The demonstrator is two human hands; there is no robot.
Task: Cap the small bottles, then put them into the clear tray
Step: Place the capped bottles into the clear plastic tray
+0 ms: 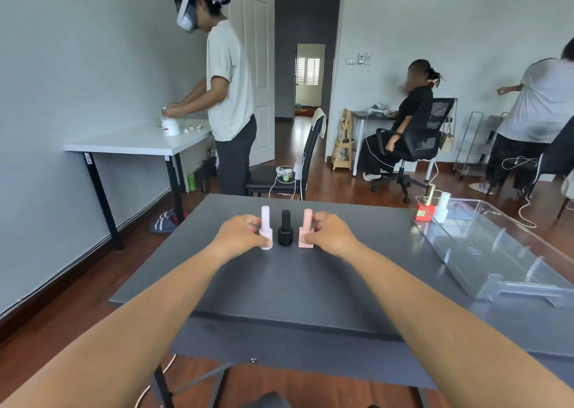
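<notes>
Your left grip (245,233) pinches a pale pink capped bottle (266,232), your right grip (329,235) a peach square-based bottle (306,232), a black round bottle (285,230) between them, near the far edge of the grey desk (295,283); a clear plastic tray (509,252) lies along its right edge.

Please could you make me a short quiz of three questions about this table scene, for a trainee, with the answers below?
1. True or false: the black bottle stands between two lighter bottles.
2. What does the left hand grip? A. pale pink bottle B. black bottle C. nothing
3. Fill in: the clear tray lies to the person's ___.
Key: 1 true; 2 A; 3 right.
</notes>
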